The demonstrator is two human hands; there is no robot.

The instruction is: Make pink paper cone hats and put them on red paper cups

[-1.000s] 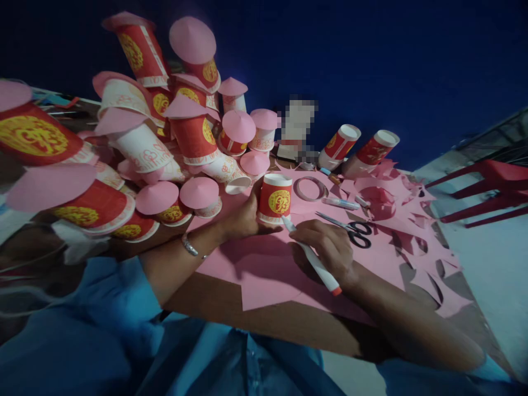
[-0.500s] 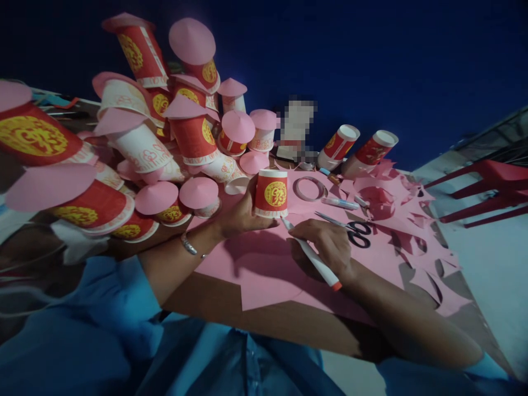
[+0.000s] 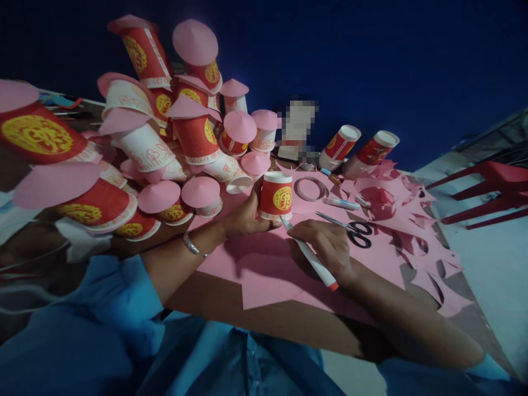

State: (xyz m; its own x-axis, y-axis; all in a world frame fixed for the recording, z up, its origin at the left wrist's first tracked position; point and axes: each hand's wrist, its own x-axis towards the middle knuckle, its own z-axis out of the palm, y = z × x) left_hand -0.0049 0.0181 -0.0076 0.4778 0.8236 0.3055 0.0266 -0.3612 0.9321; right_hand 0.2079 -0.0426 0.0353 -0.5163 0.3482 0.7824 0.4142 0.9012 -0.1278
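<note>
A red paper cup [image 3: 275, 193] with a round yellow emblem and a white patterned band at its lower end is held up by my left hand [image 3: 241, 217], fingers wrapped round its side and underside. My right hand [image 3: 325, 245] grips a white marker pen [image 3: 312, 259] with an orange-red end. The pen's tip touches or nearly touches the cup's lower band. Beneath both hands lie pink paper sheets [image 3: 264, 275]. Black-handled scissors [image 3: 358, 234] rest just beyond my right hand.
Many paper cups topped with pink paper cones [image 3: 200, 192] are piled on the left. A tape roll [image 3: 310, 188] and a capped pen [image 3: 340, 204] lie on the paper. Two cup stacks [image 3: 340, 146] stand at the back. Pink scraps [image 3: 437, 286] cover the right; a red stool [image 3: 490, 187] stands beyond.
My left hand and the cup have shifted slightly right, and the cup has turned a little so its emblem sits further right. The marker stays by the cup's lower band.
</note>
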